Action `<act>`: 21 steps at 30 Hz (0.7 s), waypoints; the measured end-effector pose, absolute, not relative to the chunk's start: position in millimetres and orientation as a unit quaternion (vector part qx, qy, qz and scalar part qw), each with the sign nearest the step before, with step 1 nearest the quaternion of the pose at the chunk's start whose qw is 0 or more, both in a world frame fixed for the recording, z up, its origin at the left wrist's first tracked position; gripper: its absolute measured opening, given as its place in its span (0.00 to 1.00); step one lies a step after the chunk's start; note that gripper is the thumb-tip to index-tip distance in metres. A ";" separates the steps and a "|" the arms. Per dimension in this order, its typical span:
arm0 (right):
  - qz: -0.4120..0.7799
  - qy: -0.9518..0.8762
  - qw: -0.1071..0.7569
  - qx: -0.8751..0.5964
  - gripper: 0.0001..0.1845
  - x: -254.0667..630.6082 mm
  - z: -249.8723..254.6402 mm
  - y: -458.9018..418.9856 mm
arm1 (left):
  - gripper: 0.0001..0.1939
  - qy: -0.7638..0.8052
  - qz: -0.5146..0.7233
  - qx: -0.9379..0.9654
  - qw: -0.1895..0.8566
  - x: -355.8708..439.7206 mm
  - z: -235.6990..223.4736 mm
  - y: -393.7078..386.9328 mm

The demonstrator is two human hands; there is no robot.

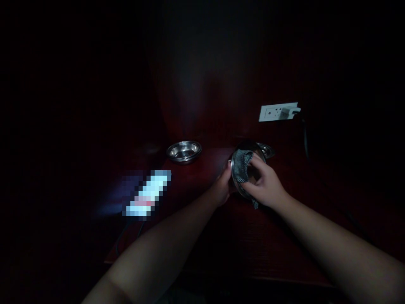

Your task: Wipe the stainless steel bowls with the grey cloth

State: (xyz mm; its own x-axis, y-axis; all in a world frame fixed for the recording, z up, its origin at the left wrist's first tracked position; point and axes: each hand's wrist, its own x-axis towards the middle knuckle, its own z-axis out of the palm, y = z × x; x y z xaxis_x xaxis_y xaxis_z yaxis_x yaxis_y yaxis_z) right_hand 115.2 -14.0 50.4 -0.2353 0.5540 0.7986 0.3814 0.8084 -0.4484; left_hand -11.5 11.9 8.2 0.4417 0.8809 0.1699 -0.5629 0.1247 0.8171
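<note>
A shiny metal bowl (pixel 234 175) is tilted on its side above the dark red table, its mouth turned toward my right. My left hand (pixel 222 185) grips it from the left, with the fingers partly hidden behind it. Closed on a grey patterned cloth (pixel 243 164), my right hand (pixel 264 181) presses it against the bowl's rim and inner side. A loose end of cloth dangles below the bowl.
Stacked metal bowls (pixel 184 152) stand at the back left. Behind my right hand sits another metal dish (pixel 266 150). A lit, pixelated screen (pixel 148 194) lies at left, with a cable near it. A white socket (pixel 278 112) with a plug and cord is on the back wall. Surroundings are very dark.
</note>
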 end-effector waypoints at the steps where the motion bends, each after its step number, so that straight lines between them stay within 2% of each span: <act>1: 0.091 -0.780 0.545 -0.295 0.13 114.1 50.3 -15.6 | 0.32 0.174 0.490 0.431 0.737 -12.4 7.4 11.2; 10: 0.145 -0.775 0.542 -0.291 0.13 108.5 47.6 -21.6 | 0.30 0.153 0.436 0.356 0.812 -15.6 6.2 7.6; 14: 0.088 -0.793 0.518 -0.308 0.12 110.4 44.8 -18.3 | 0.30 0.158 0.407 0.342 0.832 -16.0 9.1 4.1; 21: -0.016 -0.808 0.455 -0.374 0.15 116.7 42.6 -10.9 | 0.26 0.167 0.407 0.347 0.828 -16.4 7.4 3.8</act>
State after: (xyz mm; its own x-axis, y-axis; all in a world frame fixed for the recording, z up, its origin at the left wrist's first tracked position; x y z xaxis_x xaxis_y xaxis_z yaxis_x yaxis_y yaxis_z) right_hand 116.7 -10.9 42.6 -0.3055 0.5900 0.7474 0.6186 0.7197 -0.3153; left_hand -16.4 3.8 7.4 0.6137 0.7895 0.0061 -0.5576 0.4279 0.7114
